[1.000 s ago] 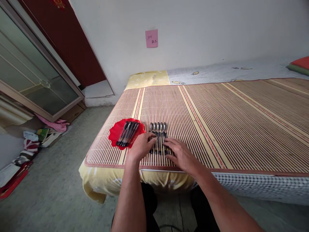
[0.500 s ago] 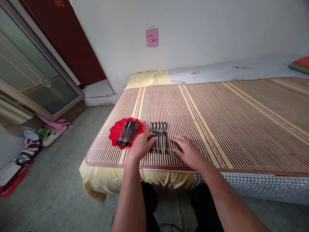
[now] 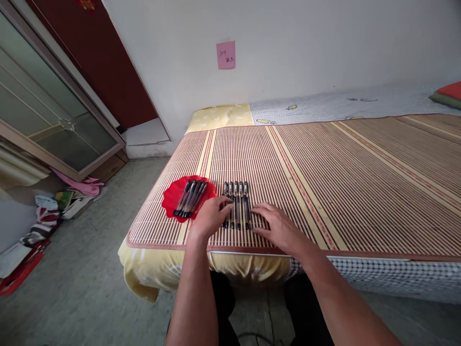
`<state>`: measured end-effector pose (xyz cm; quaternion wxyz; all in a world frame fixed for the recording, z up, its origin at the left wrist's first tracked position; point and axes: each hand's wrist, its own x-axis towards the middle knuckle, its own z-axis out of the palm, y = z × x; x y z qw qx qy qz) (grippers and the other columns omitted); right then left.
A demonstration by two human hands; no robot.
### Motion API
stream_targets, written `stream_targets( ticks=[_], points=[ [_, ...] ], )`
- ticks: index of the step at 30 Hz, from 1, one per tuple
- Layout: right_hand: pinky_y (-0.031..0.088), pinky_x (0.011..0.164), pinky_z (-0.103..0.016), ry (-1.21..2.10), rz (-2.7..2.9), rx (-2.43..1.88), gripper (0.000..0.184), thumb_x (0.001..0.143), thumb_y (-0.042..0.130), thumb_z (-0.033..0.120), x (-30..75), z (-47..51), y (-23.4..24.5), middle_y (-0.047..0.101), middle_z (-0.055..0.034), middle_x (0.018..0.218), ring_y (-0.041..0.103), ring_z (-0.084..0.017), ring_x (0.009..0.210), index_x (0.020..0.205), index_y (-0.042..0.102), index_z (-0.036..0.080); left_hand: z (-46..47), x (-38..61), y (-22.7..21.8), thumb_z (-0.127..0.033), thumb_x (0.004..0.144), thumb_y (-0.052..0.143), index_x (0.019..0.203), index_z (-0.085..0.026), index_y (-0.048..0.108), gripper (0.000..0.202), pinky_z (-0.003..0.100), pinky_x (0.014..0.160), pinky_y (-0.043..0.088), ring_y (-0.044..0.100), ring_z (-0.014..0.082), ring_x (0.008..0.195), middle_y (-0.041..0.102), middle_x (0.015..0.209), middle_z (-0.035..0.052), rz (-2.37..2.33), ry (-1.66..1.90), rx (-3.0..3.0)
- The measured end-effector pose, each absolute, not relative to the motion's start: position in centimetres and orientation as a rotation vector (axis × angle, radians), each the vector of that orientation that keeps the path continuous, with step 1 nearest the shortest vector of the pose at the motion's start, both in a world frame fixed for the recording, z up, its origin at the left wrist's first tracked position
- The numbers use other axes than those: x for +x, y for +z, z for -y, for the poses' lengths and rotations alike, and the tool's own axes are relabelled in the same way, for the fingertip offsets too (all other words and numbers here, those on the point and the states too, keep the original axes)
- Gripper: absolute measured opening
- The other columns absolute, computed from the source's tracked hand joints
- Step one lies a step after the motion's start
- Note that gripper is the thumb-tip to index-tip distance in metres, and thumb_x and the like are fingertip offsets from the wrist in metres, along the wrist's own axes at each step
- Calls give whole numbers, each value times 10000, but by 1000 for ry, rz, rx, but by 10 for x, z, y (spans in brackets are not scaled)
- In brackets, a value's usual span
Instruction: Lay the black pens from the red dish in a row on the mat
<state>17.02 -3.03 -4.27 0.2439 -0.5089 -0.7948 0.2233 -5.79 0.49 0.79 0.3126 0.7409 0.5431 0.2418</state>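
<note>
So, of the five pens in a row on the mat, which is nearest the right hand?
The rightmost pen, at the row's end beside the right hand; the other four lie to its left, farther from that hand.

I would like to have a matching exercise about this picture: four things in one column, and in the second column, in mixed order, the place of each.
Column 1
1. pink note
2. red plate
3. row of pens
4. right hand

Column 2
A. directly on the mat, between the person's hands
B. on the white wall
C. just right of the lined-up pens
D. under a loose bunch of pens

Right pairs: 1-B, 2-D, 3-A, 4-C
</note>
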Motion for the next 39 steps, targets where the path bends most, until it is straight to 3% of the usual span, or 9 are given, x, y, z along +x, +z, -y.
stream_targets(
  ticks=[32, 37, 39],
  points=[
    [522, 1020, -547, 548, 2213, -1346, 413, 872, 745, 210, 162, 30, -44, 633, -132, 1296, 621, -321, 1196, 1277, 668, 216, -5, -56, 8, -262, 914, 568, 1057, -142, 764, 271, 291, 690, 457, 660, 194, 753, 755, 840, 64, -1444, 630, 1976],
    [520, 1012, -527, 586, 2166, -1346, 402, 887, 737, 287, 163, 31, -42, 629, -126, 1309, 613, -319, 1202, 1274, 649, 220, -5, -57, 9, -258, 908, 569, 1049, -141, 765, 268, 289, 683, 465, 662, 196, 749, 756, 828, 67, -1441, 638, 1969],
    [538, 964, -478, 569, 2094, -1317, 308, 940, 667, 348, 163, 31, -39, 658, -120, 1231, 636, -293, 1138, 1219, 650, 219, -4, -57, 9, -250, 903, 569, 1050, -138, 763, 268, 292, 683, 466, 664, 198, 752, 759, 833, 71, -1444, 637, 1959]
  ],
)
